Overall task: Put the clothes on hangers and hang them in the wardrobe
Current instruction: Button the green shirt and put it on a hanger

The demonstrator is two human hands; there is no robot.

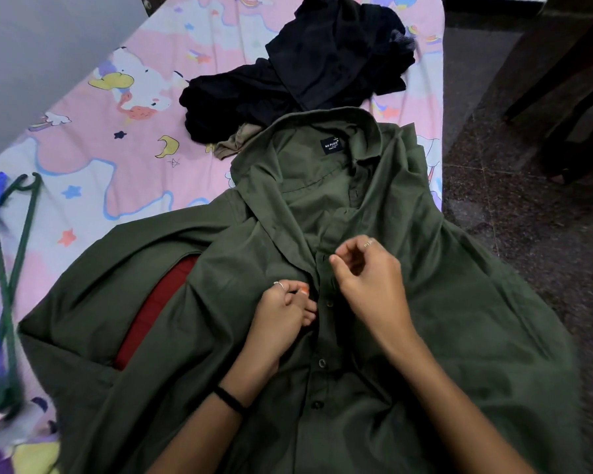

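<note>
- Head view, the only one I've got: the olive green shirt (pixel 408 302) lies flat on the bed (pixel 93 138), collar pointing away from me and front side up, so the button placket runs straight down the middle where I can get at it.
- My left hand (pixel 281 316) has its grip pinched on the placket edge just left of the buttons. I'd say that's to keep the fabric from sliding while the other hand works.
- My right hand (pixel 367 278) sits just above and to the right, fingers curled with thumb and forefinger nearly meeting at the placket near the upper buttons. Can't tell if that grip really has cloth or a button in it, or is only hovering on top.
- Looks like I'm sorting the buttons near the collar, probably so the shirt sits right on a hanger. No hanger is inside it as far as I can see.
- Something red (pixel 158 302) peeks out under the shirt's left side, lying beneath it. Can't say what it is.
- The black clothes (pixel 305 77) are heaped past the collar, touching it, with a bit of tan cloth (pixel 233 142) wedged between. My guess is they're waiting their turn.
- The hangers (pixel 4 268), green and blue, lie bunched at the bed's left edge, well apart from my hands but reachable.
- The wardrobe isn't clearly in view.
</note>
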